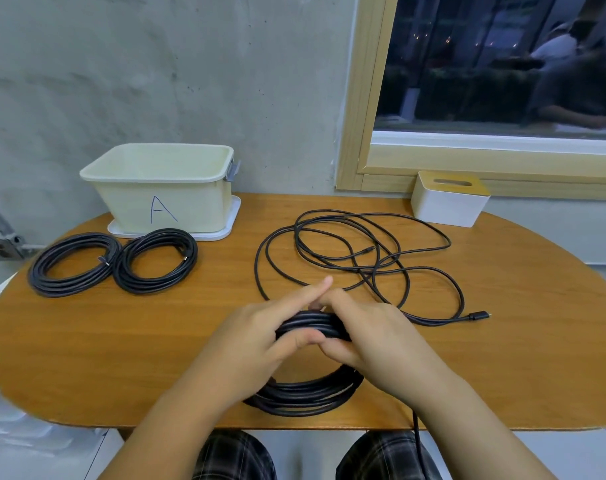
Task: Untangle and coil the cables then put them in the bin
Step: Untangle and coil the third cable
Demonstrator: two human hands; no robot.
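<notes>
A: Status: your left hand (260,332) and right hand (367,332) both grip the top of the half-wound coil (308,389) at the near edge of the surface (502,358); left forefinger sticks out straight.

B: Risk?

A: The loose cable (346,251) crosses itself; pull hard and you may tighten a knot. Loosen your fingers and the turns could spring apart. Bin (163,199) sits far-left, two finished coils (113,263) before it.
</notes>
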